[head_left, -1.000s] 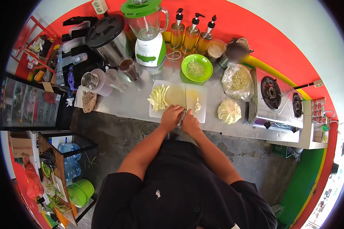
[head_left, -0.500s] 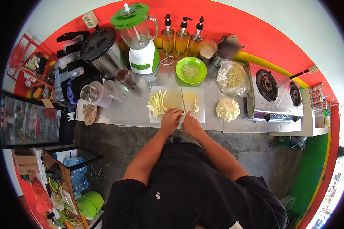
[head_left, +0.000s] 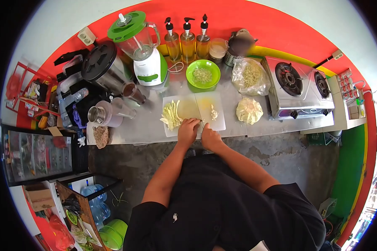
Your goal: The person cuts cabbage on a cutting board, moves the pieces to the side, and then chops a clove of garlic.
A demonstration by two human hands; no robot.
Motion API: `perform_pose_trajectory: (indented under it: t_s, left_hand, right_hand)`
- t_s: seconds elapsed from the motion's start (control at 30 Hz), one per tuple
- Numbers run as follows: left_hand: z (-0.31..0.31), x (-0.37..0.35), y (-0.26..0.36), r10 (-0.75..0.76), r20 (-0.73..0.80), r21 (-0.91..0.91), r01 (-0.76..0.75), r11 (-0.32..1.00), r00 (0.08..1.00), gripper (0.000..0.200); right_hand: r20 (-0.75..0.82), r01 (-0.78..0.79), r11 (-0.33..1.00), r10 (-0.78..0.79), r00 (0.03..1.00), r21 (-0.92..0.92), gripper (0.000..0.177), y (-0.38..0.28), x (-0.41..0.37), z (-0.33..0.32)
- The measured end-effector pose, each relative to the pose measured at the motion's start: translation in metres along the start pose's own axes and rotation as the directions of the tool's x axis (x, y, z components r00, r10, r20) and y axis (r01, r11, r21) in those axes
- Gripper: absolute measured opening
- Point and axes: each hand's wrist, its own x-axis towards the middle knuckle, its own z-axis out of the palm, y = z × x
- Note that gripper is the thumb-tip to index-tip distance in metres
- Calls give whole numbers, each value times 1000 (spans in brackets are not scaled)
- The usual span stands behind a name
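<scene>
2 bare hands are observed at the near edge of a pale cutting board, which is set on a steel counter. A thin dark line across the board is read as the blade of 1 knife, seen nearly edge-on and pointed away from the body. The knife's handle is hidden by the right hand, whose fingers are curled in a closed grip around it. The left hand is placed just left of the blade, with fingers bent and tips lowered toward the board; whether anything is pinched beneath them cannot be told.

Pale green cut strips are heaped on the left part of the board, near the left hand. A small cluster of pale bits is located right of the blade. A yellowish stain is noted on the board's surface.

1 round cabbage-like head is positioned on the counter, right of the board. Shredded matter is contained in a green bowl beyond the board and in a clear plastic bag beside the stove.
</scene>
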Motion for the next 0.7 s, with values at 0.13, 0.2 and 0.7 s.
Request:
perform_pose_trajectory:
  t_s: [0.13, 0.2, 0.7]
  left_hand:
    - [0, -1, -1, 21, 14, -7, -21, 1000, 1000, 24]
    - [1, -1, 0, -1, 12, 27, 1, 1000, 1000, 24]
    - [5, -5, 1, -62, -9, 24, 62, 998, 998, 25]
  right_hand:
    - [4, 4, 1000, -4, 1000, 3, 37, 1, 15, -4]
    - [10, 18, 1000, -18, 1000, -3, 36, 1, 18, -12]
    - [63, 19, 997, -14, 998, -71, 41, 1, 9, -13]
